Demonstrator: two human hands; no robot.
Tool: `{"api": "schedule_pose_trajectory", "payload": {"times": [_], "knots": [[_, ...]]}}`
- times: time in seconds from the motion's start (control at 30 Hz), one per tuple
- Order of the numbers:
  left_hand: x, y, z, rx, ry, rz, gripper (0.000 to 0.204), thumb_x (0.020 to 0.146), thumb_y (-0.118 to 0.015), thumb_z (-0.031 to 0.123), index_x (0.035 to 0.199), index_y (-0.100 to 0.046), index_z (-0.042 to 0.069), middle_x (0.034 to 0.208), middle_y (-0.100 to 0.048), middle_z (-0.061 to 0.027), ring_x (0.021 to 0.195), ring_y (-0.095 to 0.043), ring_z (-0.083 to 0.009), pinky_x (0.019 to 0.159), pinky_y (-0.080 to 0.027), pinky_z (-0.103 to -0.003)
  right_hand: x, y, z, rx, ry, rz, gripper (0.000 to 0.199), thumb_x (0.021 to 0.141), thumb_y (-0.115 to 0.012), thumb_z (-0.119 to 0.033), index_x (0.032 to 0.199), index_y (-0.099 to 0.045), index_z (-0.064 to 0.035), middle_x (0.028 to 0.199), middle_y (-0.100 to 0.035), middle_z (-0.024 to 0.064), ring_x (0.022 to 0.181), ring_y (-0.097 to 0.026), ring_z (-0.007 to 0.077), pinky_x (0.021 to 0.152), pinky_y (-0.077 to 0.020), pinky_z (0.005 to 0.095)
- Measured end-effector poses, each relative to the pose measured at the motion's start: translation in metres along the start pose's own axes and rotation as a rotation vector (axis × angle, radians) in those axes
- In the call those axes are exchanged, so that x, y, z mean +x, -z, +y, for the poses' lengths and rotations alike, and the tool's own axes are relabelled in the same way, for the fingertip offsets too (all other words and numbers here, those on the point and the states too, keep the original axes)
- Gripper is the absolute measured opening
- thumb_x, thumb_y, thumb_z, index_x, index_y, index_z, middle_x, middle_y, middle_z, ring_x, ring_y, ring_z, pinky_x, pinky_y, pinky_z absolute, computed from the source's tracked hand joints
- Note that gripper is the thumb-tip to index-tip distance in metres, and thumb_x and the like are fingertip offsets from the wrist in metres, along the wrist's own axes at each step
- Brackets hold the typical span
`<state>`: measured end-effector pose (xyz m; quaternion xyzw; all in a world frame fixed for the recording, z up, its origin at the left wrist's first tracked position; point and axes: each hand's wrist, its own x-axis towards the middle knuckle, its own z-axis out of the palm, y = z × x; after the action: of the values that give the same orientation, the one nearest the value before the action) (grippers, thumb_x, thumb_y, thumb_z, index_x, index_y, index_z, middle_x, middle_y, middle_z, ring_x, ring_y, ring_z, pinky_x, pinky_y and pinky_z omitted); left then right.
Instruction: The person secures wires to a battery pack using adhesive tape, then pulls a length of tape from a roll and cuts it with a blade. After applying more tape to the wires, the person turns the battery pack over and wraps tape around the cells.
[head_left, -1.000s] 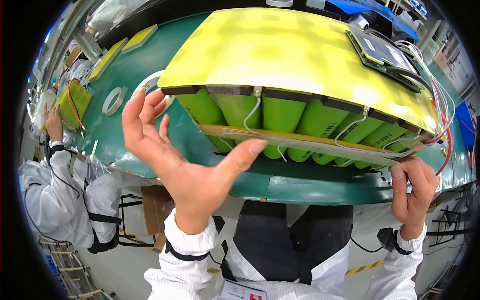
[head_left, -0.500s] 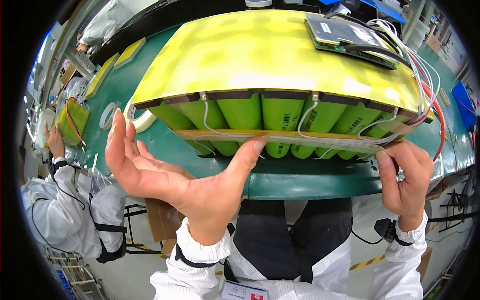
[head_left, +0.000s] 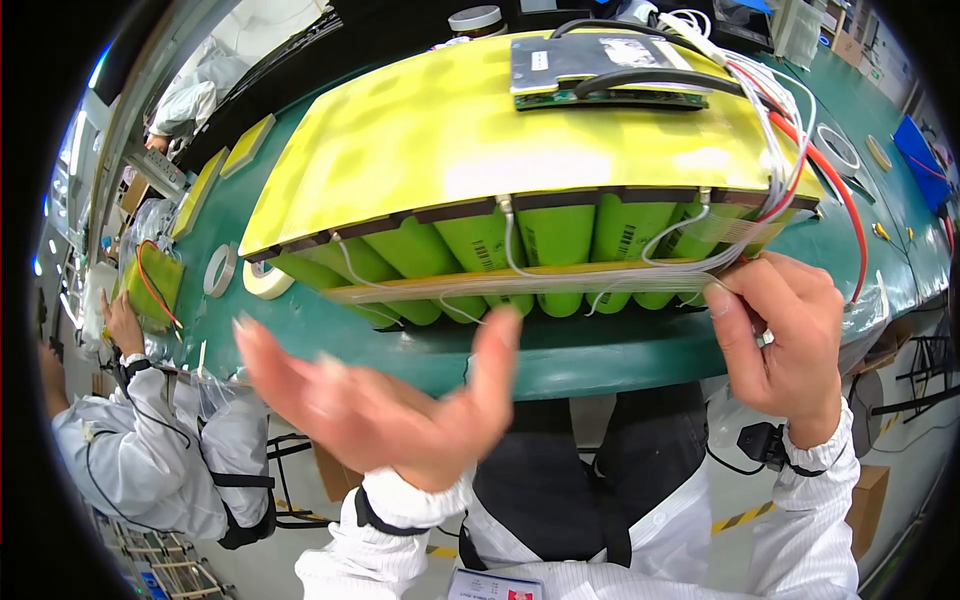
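Your left hand [head_left: 390, 412], fingers apart, hangs before the battery pack [head_left: 400, 150] on the green desk [head_left: 425, 368]; your right hand [head_left: 787, 335] clamps its grip on a clear strip [head_left: 640, 284], mostly laid along white wires [head_left: 776, 178], its right end seemingly not yet pressed down

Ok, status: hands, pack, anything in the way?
Left hand open, in front of battery pack. Right hand pinches right end of clear strip. Pack on green table. Red cable near right hand.
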<state>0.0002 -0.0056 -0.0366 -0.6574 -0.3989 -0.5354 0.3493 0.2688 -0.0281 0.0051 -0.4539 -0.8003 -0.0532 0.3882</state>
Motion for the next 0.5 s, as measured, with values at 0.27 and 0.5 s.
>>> {"api": "schedule_pose_trajectory", "payload": {"times": [0.27, 0.5], "knots": [[-0.028, 0.007, 0.056, -0.081, -0.208, -0.741, 0.062, 0.094, -0.047, 0.055, 0.138, -0.057, 0.012, 0.150, -0.046, -0.0064, 0.146, -0.031, -0.0244, 0.118, 0.001, -0.062, 0.001, -0.001, -0.003, -0.018, -0.030, 0.021, 0.017, 0.077, -0.070, -0.005, 0.071, -0.054, -0.0052, 0.058, -0.054, 0.0083, 0.050, -0.056, 0.0294, 0.045, -0.0421, 0.0386], [-0.017, 0.005, 0.055, -0.010, -0.306, -0.877, 0.092, 0.095, -0.047, 0.057, 0.152, -0.018, -0.009, 0.159, -0.015, -0.0304, 0.150, -0.008, -0.0451, 0.116, 0.006, -0.062, 0.000, -0.003, -0.003, 0.032, -0.049, 0.012, 0.010, 0.079, -0.068, 0.000, 0.076, -0.059, -0.0013, 0.060, -0.055, 0.0094, 0.049, -0.053, 0.0260, 0.046, -0.0398, 0.0350]]}}
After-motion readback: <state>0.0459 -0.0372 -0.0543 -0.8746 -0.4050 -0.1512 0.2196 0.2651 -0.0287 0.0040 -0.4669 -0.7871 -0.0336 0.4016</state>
